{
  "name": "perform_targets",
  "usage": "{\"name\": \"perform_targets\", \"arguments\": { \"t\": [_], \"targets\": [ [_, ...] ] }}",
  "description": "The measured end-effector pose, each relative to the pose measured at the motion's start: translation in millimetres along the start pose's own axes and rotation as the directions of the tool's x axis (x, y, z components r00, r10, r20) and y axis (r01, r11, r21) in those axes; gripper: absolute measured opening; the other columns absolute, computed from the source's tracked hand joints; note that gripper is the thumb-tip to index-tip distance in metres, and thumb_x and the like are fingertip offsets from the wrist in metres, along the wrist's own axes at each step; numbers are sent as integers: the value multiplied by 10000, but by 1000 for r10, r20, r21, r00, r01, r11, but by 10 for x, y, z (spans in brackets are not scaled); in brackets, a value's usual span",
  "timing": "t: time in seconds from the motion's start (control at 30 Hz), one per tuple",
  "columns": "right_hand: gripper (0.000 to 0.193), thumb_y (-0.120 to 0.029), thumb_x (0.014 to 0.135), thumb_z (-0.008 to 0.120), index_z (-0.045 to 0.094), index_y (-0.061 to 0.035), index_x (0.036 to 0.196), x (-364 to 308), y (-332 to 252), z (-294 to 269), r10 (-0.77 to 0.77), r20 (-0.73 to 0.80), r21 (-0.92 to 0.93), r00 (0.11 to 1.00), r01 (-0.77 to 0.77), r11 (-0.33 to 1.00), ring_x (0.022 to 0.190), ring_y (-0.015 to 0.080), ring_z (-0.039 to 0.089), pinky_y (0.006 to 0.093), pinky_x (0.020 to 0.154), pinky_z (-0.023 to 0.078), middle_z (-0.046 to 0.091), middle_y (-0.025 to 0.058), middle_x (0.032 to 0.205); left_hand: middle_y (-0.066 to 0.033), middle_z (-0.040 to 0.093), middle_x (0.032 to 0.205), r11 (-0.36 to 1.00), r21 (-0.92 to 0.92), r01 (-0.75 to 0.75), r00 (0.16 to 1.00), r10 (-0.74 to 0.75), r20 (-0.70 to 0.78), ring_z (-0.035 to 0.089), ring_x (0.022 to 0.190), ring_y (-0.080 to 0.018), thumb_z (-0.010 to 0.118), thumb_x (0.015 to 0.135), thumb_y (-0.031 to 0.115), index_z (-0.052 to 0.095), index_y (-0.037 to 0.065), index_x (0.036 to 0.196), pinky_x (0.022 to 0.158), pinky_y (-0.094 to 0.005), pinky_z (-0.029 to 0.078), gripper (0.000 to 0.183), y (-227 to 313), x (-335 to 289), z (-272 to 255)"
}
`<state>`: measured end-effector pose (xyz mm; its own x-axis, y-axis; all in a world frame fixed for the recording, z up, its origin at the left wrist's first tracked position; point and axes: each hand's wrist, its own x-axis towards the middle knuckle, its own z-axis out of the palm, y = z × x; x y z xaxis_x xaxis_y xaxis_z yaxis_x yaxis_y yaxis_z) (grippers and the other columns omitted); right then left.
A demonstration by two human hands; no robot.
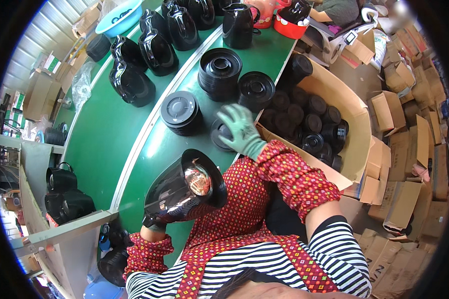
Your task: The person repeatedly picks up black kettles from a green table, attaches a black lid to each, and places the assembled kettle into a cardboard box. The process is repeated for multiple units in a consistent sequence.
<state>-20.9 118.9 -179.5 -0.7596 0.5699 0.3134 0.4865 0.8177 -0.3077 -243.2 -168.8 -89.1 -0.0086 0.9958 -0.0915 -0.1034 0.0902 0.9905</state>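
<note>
My left hand [155, 222], in a dark glove, holds a glossy black kettle body [182, 187] by its lower end, tilted so its open base faces me. My right hand [241, 130], in a green glove with fingers spread, reaches onto a small stack of black round lids [219, 134] on the green belt [149, 149]. Whether it grips a lid is not visible. Taller stacks of black lids [180, 111] [219, 72] [256, 89] stand just beyond.
An open cardboard box [356, 129] full of black round parts sits to my right. Several finished black kettle bodies [132, 82] line the far belt. More kettles [65, 199] rest on a shelf at left. Folded cartons [409, 149] cover the floor at right. Another person [334, 10] sits at the top.
</note>
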Motion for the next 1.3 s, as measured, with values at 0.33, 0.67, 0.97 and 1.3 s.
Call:
{"name": "perform_targets", "arguments": {
  "t": [0.33, 0.67, 0.97, 1.3],
  "targets": [
    [603, -555, 990, 639, 721, -41, 1295, 140, 1885, 71, 946, 114, 326, 303, -911, 253, 1198, 439, 686, 547, 986, 551, 731, 236, 1280, -181, 617, 1449, 997, -75, -4, 1000, 3, -7, 698, 1200, -254, 650, 1066, 162, 440, 9, 1590, 1054, -415, 579, 584, -69, 279, -13],
    [531, -402, 1096, 584, 676, 56, 1349, -331, 802, -797, 825, -10, 953, 565, -245, 180, 1121, 270, 737, 397, 941, 588, 754, 172, 1255, -176, 629, 1422, 986, -163, -31, 999, 37, 32, 703, 1177, -245, 653, 1062, 155, 441, 9, 1590, 1033, -401, 587, 588, -119, 451, 236],
    [422, -213, 1116, 548, 559, 24, 1464, -1825, -848, -1483, 625, 106, 990, 773, -26, -135, 1281, 262, 662, 393, 1125, 533, 683, 160, 1382, -171, 639, 1398, 956, -286, 66, 972, 4, 237, 707, 1157, -237, 655, 1058, 149, 442, 8, 1590, 1014, -387, 593, 591, -128, 412, 649],
    [621, -374, 1045, 668, 457, -61, 1537, -2452, -1366, -2032, 472, -346, 472, 811, -285, 834, 1451, 271, 513, 483, 1275, 317, 574, 149, 1534, -166, 650, 1372, 939, -264, 222, 869, -67, 490, 712, 1133, -228, 658, 1053, 143, 442, 7, 1590, 993, -372, 601, 594, -120, 434, 1395]
  ]
}}
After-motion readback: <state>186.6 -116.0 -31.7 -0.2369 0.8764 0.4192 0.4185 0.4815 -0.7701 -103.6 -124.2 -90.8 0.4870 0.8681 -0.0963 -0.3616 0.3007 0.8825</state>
